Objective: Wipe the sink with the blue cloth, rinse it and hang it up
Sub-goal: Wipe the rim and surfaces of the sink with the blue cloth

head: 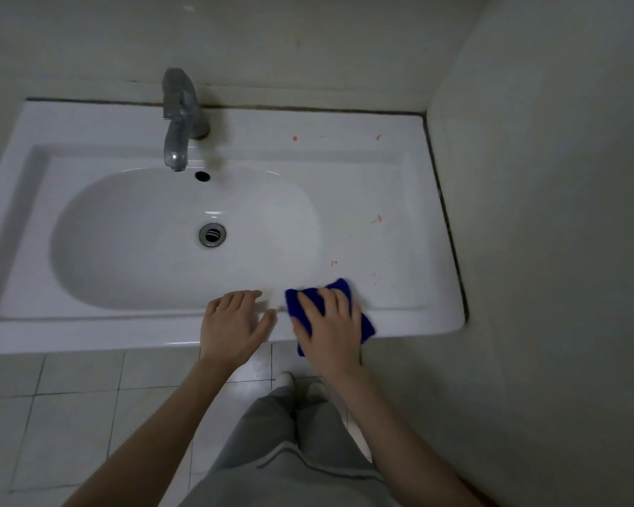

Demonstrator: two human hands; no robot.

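Note:
A white ceramic sink (pixel 388 184) with an oval basin fills the upper half of the view. The folded blue cloth (pixel 366 323) lies on the sink's front right ledge. My right hand (pixel 328 323) presses flat on the cloth with straight fingers, covering most of it. My left hand (pixel 233 323) rests flat on the front rim just left of the cloth, fingers spread, holding nothing. Small orange-red spots (pixel 379 219) dot the right ledge behind the cloth.
A chrome tap (pixel 180 118) stands at the back of the sink over the basin. The drain (pixel 212 234) sits mid-basin, the overflow hole (pixel 202 176) above it. A wall (pixel 546 214) closes off the sink's right side. Tiled floor and my legs are below.

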